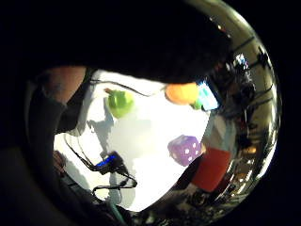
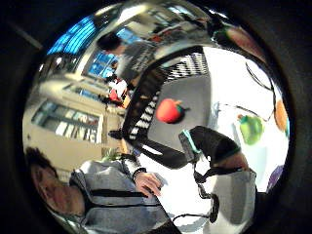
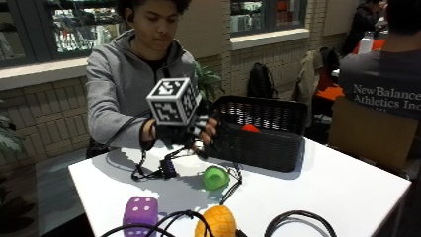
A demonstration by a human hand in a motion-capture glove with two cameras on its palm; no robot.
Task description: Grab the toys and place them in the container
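Hovering above the worktop, the gloved right hand hangs just beside the near wall of the basket, on the person's side of it. Its fingers hang loosely and nothing shows between them, so I judge it released and holding nothing.

One red toy already lies inside the basket; the thumb-side palm view shows it as a red apple shape on the grey basket floor. Three toys are left on the worktop. The green toy sits nearest, below the hand and toward the worktop's middle, close to the basket's near corner. The orange toy and the purple die lie farther out, at the worktop's edge opposite the person, the die toward the left corner as the outside view shows it.

The coming move probably turns on this: the green toy lies down and outward from the palm, away from the person. The little-finger-side palm view bears this out, with the green toy on bare white worktop and the die and orange toy beyond it. The green toy is roundish, so no long axis matters for the grasp.

Black cables trail across the worktop past the green toy, and one runs close beside it, which could snag a reaching hand.
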